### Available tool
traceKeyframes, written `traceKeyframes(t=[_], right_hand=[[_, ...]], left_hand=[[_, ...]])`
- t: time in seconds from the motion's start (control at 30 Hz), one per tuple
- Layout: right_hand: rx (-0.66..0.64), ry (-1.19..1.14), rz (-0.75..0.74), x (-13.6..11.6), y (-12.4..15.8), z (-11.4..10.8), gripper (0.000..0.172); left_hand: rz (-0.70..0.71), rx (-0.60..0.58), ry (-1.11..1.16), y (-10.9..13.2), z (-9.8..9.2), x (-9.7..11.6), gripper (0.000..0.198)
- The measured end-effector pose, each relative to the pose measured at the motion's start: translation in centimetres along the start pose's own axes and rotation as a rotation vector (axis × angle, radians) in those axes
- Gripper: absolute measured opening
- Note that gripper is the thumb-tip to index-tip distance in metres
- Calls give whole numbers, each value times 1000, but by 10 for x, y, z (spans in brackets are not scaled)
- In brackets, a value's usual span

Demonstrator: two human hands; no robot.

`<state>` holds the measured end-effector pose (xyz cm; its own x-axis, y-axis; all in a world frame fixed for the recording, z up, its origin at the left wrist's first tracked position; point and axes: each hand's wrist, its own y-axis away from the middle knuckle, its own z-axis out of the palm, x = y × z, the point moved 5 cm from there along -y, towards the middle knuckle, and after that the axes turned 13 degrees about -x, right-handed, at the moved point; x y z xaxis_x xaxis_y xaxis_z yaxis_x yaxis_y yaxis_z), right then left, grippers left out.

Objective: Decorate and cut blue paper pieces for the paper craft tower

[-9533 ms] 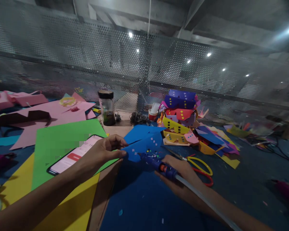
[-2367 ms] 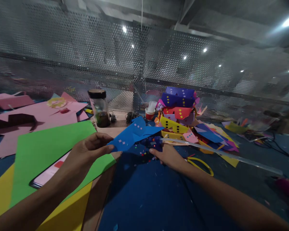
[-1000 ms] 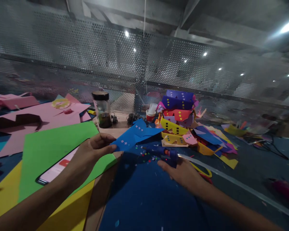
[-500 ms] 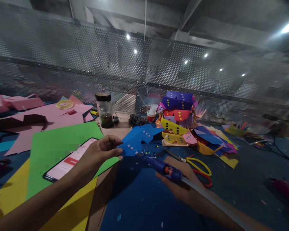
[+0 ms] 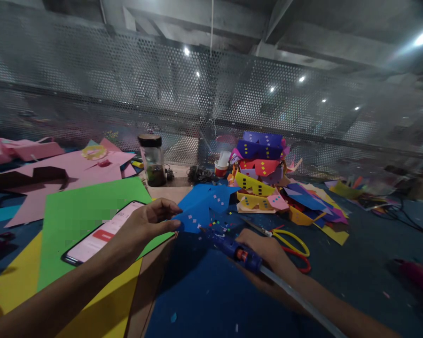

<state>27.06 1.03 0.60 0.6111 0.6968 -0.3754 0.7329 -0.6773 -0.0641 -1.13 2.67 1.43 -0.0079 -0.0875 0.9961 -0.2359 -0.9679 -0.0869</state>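
My left hand pinches the near left edge of a blue paper mask between thumb and fingers. Small pale squares dot the mask in two clusters. In my right hand is a blue glue gun, a long clear glue stick trailing from its back end. The gun's nozzle points at small coloured paper bits beside the mask's lower edge; whether its tip touches one I cannot tell. Scissors with yellow and red handles lie just beyond my right hand.
A phone rests on a green sheet under my left forearm. Behind stand a black-lidded jar, a cup and a stack of decorated paper masks. More coloured paper lies to the right, and a magenta tool at far right.
My right hand has shifted the glue gun slightly, its nozzle now a little lower and right. The mask's near edge tilts slightly lower, still in my left hand.
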Motion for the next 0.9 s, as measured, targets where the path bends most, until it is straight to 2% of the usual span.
traceKeyframes(t=[0.4, 0.67, 0.9], right_hand=[[61, 69, -22, 0, 2, 2, 17], [-2, 109, 42, 3, 1, 3, 16], [85, 45, -38, 4, 3, 3, 14]], left_hand=[[0, -19, 15, -1, 1, 0, 34], [-14, -46, 28, -1, 2, -3, 34], [-8, -29, 26, -2, -1, -4, 34]])
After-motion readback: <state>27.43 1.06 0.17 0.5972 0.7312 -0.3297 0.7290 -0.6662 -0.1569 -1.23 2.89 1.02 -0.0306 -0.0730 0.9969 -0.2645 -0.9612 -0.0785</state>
